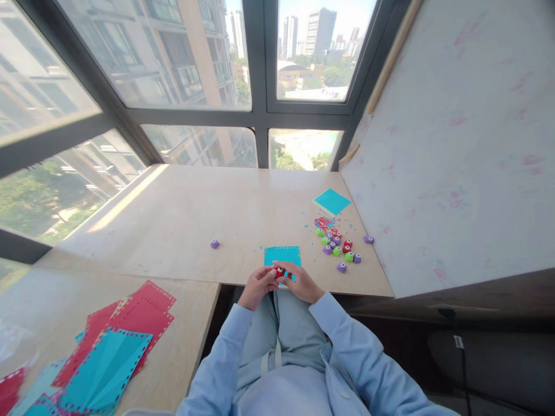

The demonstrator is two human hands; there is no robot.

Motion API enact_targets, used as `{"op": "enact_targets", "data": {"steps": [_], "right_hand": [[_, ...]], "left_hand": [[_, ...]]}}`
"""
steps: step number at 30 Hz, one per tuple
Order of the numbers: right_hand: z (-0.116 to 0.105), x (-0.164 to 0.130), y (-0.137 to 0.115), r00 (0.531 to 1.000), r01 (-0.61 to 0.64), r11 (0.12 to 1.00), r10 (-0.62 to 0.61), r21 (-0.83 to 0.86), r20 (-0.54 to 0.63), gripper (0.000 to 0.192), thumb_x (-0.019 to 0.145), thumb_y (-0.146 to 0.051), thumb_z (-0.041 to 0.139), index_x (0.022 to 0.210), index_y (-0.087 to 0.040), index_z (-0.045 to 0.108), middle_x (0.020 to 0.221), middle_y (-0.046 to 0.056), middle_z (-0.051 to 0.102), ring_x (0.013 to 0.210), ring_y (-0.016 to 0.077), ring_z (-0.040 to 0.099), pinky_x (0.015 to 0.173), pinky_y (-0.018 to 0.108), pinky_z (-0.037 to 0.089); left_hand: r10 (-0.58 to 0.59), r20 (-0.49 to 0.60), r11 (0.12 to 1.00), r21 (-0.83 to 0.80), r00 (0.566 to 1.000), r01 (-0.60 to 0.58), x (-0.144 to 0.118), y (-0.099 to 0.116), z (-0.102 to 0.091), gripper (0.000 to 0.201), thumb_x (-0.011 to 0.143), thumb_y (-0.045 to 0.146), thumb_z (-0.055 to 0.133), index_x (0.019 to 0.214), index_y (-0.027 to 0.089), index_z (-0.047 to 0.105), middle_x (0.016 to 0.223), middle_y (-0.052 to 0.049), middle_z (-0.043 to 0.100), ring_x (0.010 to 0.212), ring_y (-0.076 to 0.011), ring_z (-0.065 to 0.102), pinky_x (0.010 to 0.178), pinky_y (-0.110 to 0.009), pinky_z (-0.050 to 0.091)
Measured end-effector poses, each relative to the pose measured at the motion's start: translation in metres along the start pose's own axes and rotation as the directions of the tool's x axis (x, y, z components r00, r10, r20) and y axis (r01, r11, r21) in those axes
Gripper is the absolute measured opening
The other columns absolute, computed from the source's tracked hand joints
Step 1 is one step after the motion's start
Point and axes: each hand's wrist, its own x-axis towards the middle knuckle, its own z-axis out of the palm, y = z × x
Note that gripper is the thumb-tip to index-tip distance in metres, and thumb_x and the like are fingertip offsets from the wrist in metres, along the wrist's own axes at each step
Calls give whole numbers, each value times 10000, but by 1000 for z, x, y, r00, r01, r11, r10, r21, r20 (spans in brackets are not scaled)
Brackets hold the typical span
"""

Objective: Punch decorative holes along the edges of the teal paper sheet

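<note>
My left hand point(256, 287) and my right hand point(300, 281) meet at the near edge of the beige table point(182, 219). Between their fingertips sits a small red paper punch point(278, 271), pressed against the near edge of a teal paper sheet point(282, 255). The sheet lies flat on the table and has a row of punched holes along its edges. Both hands grip the punch and the sheet's edge together. My light blue sleeves reach up from below.
A cluster of several small purple, green and red punches point(339, 247) lies right of the sheet, with confetti scattered about. Another teal sheet point(332, 201) lies farther back. A lone purple punch point(214, 244) sits to the left. Punched red and teal sheets point(117, 346) pile on the lower-left table.
</note>
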Motion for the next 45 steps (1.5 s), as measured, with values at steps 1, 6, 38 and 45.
{"op": "enact_targets", "data": {"steps": [1, 6, 38, 45], "right_hand": [[1, -1, 0, 1000, 5, 1000, -5, -2, 14, 414, 817, -272, 618, 1231, -281, 614, 1160, 67, 666, 976, 208, 614, 743, 321, 505], [3, -5, 3, 999, -14, 998, 12, 60, 29, 436, 806, -255, 628, 1239, -287, 594, 1196, 63, 641, 973, 192, 625, 772, 318, 512], [-38, 12, 92, 817, -328, 870, 457, 369, -351, 526, 691, -347, 698, 1177, -175, 596, 1298, 144, 591, 1238, 281, 530, 1026, 431, 440], [-43, 12, 82, 759, -295, 777, 544, 556, -357, 412, 642, -318, 731, 1020, -190, 630, 1139, 98, 667, 1095, 255, 608, 943, 392, 485]], "left_hand": [[-11, 21, 1000, 10, 1000, 11, 0, -1, -2, 461, 648, 441, 802, 980, 148, 676, 778, -44, 700, 627, -112, 636, 654, -255, 528], [-8, 91, 995, 96, 996, -1, -2, -2, -12, 429, 655, 424, 798, 953, 137, 683, 847, -74, 714, 730, -156, 663, 714, -292, 525], [691, -45, 63, 998, 722, 2, 87, -15, -82, 237, 782, 310, 713, 1015, 268, 731, 1223, -93, 635, 1211, -313, 514, 1014, -578, 372], [686, -42, 26, 999, 727, 33, 85, -15, -81, 247, 808, 319, 684, 1050, 288, 721, 1246, -72, 626, 1217, -294, 515, 1027, -540, 374]]}}
